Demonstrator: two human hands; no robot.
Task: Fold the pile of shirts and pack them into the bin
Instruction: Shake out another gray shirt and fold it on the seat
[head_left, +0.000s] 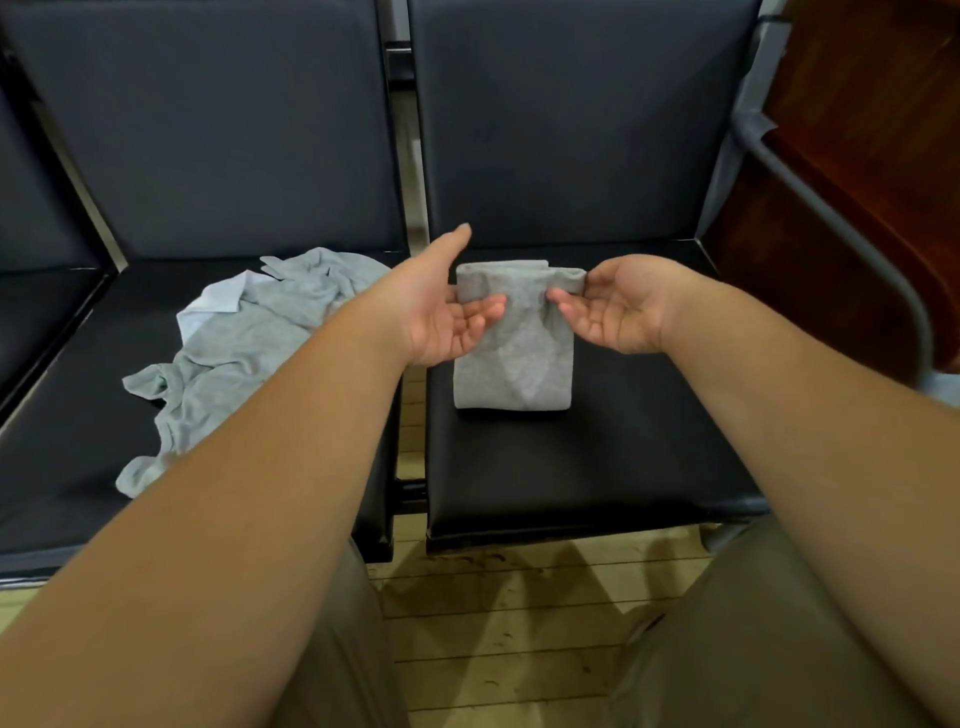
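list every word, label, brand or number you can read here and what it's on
None: no readable text shows anywhere in the head view.
The folded grey shirt shows plain fabric, no print or tag.
The loose grey shirt shows no label either.
The black seats carry no markings.

Your folded shirt sits mid-frame on the right seat, near its back edge. Your left hand touches the shirt's left edge, and your right hand pinches its upper right corner. The loose shirts lie centre left on the left seat. Backrests rise behind both seats. The floor shows at lower centre.
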